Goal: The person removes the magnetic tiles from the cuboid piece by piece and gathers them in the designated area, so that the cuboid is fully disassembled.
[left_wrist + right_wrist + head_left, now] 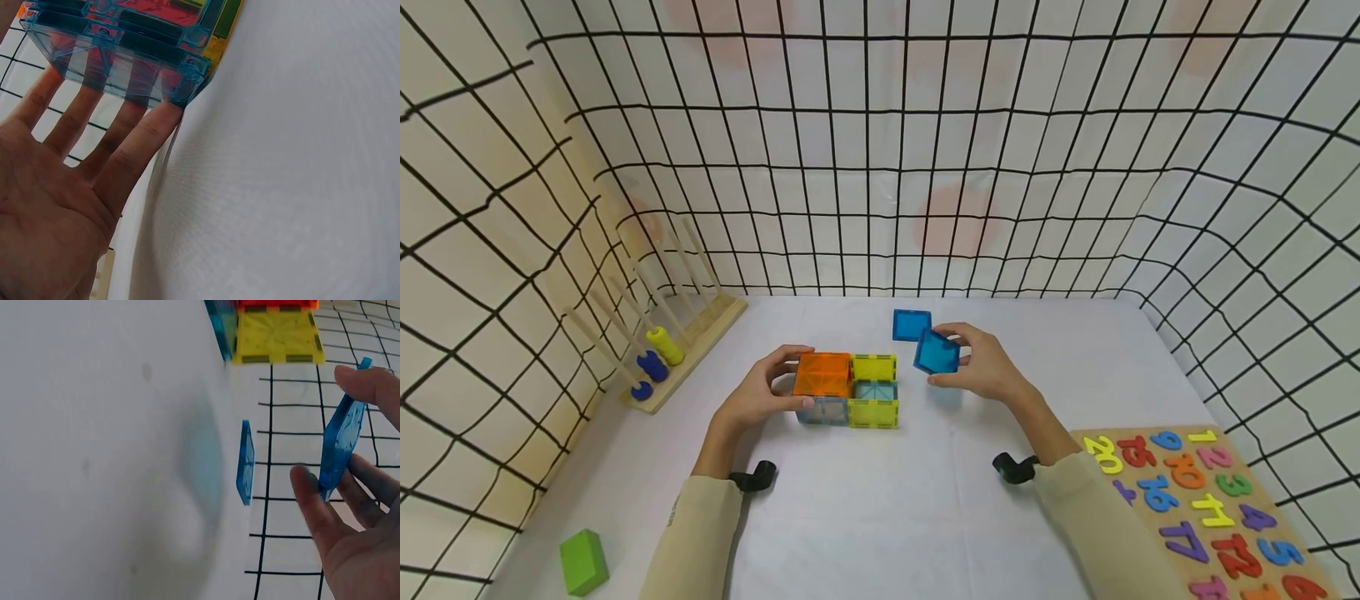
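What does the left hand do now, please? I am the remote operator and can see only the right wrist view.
Observer: The left hand grips the box at its orange-topped end.
Operator: Thank you. Is the end with the yellow walls covered on top?
Observer: No, in the head view that end is open on top.
Operator: And is there something beside the right sleeve?
Observer: Yes, a number board, partly hidden by that sleeve in the head view.

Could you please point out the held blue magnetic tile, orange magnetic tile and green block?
Held blue magnetic tile (937,352), head view: face centre.
Orange magnetic tile (822,374), head view: face centre.
Green block (580,564), head view: broad face.
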Demonstrator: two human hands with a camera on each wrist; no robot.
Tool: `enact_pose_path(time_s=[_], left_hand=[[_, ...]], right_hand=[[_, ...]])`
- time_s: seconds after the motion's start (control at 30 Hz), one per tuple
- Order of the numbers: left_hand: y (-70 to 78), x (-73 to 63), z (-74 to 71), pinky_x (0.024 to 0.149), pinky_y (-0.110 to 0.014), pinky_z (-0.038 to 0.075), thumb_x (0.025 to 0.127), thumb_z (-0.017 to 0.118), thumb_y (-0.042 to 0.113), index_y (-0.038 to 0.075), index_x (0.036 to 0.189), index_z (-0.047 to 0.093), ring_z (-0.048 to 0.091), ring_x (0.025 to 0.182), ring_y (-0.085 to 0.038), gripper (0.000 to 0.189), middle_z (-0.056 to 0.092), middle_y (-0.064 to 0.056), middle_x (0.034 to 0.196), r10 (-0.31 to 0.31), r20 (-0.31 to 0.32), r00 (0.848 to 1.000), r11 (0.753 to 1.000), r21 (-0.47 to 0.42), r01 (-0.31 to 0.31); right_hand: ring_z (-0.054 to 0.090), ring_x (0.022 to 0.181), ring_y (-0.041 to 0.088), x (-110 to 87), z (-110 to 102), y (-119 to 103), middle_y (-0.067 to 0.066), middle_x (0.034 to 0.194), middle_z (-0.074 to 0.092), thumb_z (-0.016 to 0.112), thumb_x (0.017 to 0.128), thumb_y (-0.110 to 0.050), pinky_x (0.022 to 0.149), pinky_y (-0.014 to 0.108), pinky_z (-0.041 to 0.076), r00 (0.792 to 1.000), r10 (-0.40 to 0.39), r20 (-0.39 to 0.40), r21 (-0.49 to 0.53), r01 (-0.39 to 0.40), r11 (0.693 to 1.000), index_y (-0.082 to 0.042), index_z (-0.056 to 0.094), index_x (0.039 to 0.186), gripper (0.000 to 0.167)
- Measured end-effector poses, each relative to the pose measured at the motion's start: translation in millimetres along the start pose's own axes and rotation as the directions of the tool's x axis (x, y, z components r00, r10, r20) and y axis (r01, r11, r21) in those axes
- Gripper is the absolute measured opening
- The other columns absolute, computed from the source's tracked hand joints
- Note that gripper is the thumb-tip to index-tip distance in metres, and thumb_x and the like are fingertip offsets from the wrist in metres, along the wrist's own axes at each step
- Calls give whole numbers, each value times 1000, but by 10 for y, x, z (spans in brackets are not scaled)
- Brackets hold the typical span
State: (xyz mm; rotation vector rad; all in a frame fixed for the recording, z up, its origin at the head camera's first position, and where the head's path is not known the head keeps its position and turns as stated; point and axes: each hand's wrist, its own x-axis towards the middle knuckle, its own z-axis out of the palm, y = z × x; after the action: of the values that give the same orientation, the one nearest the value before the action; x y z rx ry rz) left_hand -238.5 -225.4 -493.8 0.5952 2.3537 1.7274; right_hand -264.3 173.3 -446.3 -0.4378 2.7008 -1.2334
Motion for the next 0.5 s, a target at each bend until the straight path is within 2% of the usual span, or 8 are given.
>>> enact_pose_path(time_s=[0.13,0.3,0.5], left_hand=[[14,-7,-6,107,-62,49,82,87,15,14,151,46,47,137,-40,80,50,-8,149,2,3,1000,1000,1,-2],[16,-12,-7,106,-62,50,82,87,15,13,151,46,48,136,-41,81,50,-10,149,12,6,1000,1000,-5,-12],[-8,-5,-9,106,-61,50,82,87,16,27,148,49,48,136,-40,76,51,-8,149,8,0,1000,1000,10,-8]], right_hand=[[56,123,41,86,-133,61,18,147,53,90,78,-37,96,52,58,1000,-5,-7,-63,4,998,-21,50,151,85],[57,122,41,200,-263,185,19,146,54,89,80,-39,97,53,57,1000,-9,-2,-109,9,994,-20,51,151,84],[56,124,45,305,-378,322,20,152,49,86,84,-39,99,56,55,1000,20,20,-130,-17,991,-21,51,151,78]])
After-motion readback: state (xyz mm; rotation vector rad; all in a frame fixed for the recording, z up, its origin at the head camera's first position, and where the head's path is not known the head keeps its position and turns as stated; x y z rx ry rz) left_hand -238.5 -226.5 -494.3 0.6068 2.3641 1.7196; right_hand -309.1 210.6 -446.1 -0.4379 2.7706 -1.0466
